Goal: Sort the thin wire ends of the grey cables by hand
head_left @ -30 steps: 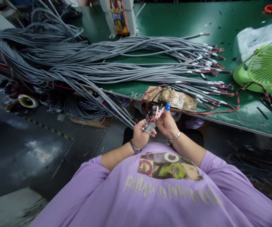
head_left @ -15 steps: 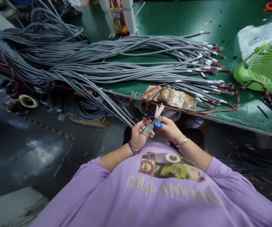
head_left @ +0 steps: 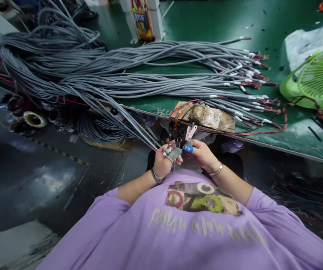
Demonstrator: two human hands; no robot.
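My left hand (head_left: 164,161) is closed around the stripped end of a grey cable (head_left: 139,133), with small coloured wires sticking out above my taped thumb. My right hand (head_left: 202,153), its thumb wrapped in blue tape, pinches a small pink clip-like tool (head_left: 190,132) just right of those wires. Both hands hover close together below the edge of the green workbench (head_left: 290,135). The cable runs up and left into a big bundle of grey cables (head_left: 122,75) lying across the bench.
A taped brown block (head_left: 206,115) with red and black wires sits at the bench edge above my hands. A green fan (head_left: 316,78) and a white plastic bag (head_left: 307,41) lie at the right. Coiled cables and a tape roll (head_left: 35,119) sit on the floor, left.
My right hand dropped from beside the brown block to level with my left hand, turning so the blue-taped thumb points left. The pink tool stayed in its grip.
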